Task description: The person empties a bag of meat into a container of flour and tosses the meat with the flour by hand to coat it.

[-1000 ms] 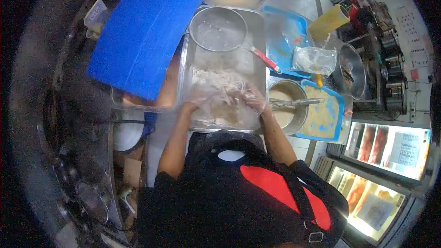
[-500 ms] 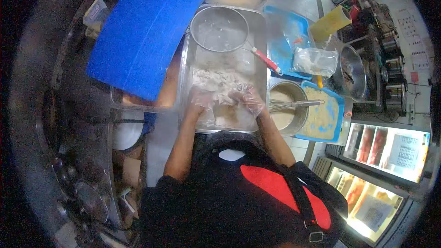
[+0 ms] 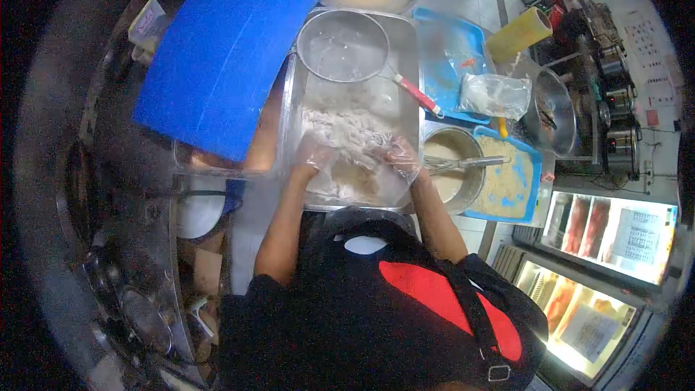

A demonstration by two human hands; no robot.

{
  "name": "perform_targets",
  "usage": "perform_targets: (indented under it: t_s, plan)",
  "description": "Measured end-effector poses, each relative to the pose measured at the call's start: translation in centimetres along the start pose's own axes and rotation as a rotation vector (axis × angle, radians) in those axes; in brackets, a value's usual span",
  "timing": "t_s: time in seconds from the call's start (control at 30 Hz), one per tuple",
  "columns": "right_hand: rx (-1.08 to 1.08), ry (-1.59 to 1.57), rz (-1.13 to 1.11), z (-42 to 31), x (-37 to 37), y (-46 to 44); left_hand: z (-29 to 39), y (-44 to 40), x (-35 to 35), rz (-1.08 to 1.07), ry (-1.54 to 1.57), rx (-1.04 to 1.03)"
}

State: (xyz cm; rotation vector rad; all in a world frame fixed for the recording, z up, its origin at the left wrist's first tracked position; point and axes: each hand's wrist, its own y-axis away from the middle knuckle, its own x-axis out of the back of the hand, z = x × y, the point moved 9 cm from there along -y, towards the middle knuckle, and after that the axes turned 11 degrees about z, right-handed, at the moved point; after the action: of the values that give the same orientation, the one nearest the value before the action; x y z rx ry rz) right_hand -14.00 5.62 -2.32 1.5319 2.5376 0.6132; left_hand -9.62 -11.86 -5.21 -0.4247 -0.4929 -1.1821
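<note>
A deep metal tray [image 3: 288, 130] holds white flour and a heap of flour-coated pieces [image 3: 347, 129], whose kind I cannot make out. Both hands wear clear plastic gloves. My left hand [image 3: 316, 153] is at the left near side of the heap, fingers curled into the coated pieces. Opposite it, my right hand [image 3: 400, 156] has its fingers bent around pieces at the heap's right side. Flour and loose glove plastic partly hide the fingertips. A round sieve [image 3: 343, 46] with a red and white handle rests across the far end of the tray.
Right of the tray stand a pot [image 3: 474, 192] of pale batter with a whisk [image 3: 463, 163] and a blue tray [image 3: 537, 188] of crumbs. A blue board [image 3: 224, 58] lies at the left. Beyond are a large bowl [image 3: 409, 0] of pale liquid and another blue tray [image 3: 438, 36].
My hands have moved slightly apart and the coated pieces between them have shifted. The left hand is a little further left. The sieve and the pot stay in place.
</note>
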Motion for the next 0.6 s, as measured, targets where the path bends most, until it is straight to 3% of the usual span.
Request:
perform_targets:
  t_s: [0.1,0.2,0.27,0.33,0.43,0.47,0.6]
  plan:
    - [0.049,0.071,0.030,0.5,0.6,0.1,-6.2,0.0,-3.1,-0.099,-0.095,0.077]
    - [-0.028,-0.082,-0.050,2.3,0.5,-0.4,-5.5,1.1,-3.2,-0.039,0.764,0.366]
    - [-0.044,0.024,-0.095,3.0,0.9,-0.5,-7.6,1.7,-3.9,-0.016,0.907,0.476]
    - [0.031,0.425,-0.099,-1.0,1.0,0.8,-8.4,1.8,-4.2,-0.043,0.920,0.529]
    - [0.052,0.478,0.051,-4.5,2.2,1.6,-8.1,0.8,-4.1,-0.152,0.752,0.524]
    - [-0.076,0.423,0.063,-2.3,2.6,1.0,-7.9,0.5,-4.0,-0.186,0.695,0.523]
    - [0.349,0.281,0.116,-4.1,1.5,-0.2,-7.0,-1.4,-6.5,-0.351,0.387,0.236]
